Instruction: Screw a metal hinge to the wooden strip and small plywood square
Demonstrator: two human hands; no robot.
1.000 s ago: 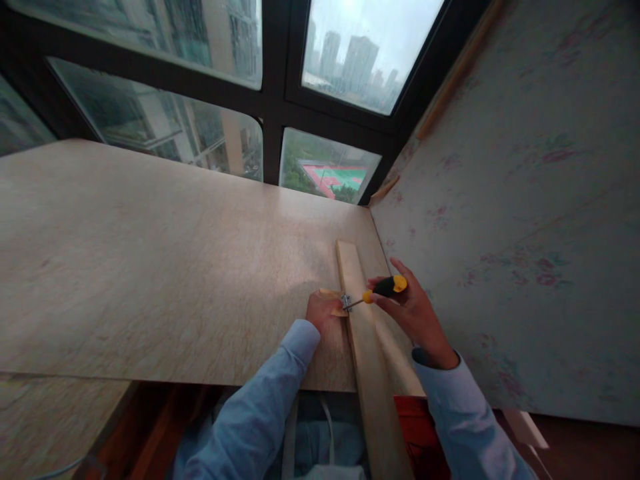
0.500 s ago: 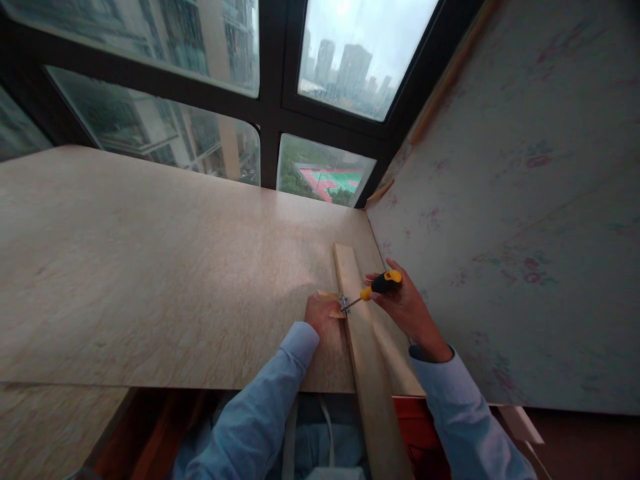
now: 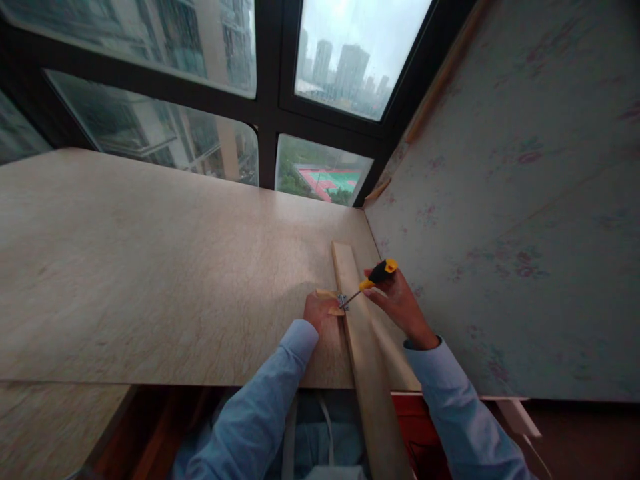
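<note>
My right hand (image 3: 397, 300) is closed around a screwdriver (image 3: 379, 273) with a black and yellow handle. Its shaft slants down to the left, and the tip meets a small metal hinge (image 3: 343, 302). The hinge lies across the edge of a long wooden board (image 3: 363, 340) and a small piece of wood (image 3: 327, 293) beside it. My left hand (image 3: 319, 311) is closed on that small piece at the board's left side. Part of the piece is hidden under my fingers.
The board rests on a beige stone-look counter (image 3: 175, 267) and sticks out over its front edge towards me. A flower-patterned wall (image 3: 500, 233) rises close on the right. Dark-framed windows (image 3: 267, 100) stand behind. Something red (image 3: 420, 427) sits below the counter edge.
The screwdriver handle has tipped slightly up and left, and my right hand has shifted with it. My left hand stays on the small wood piece.
</note>
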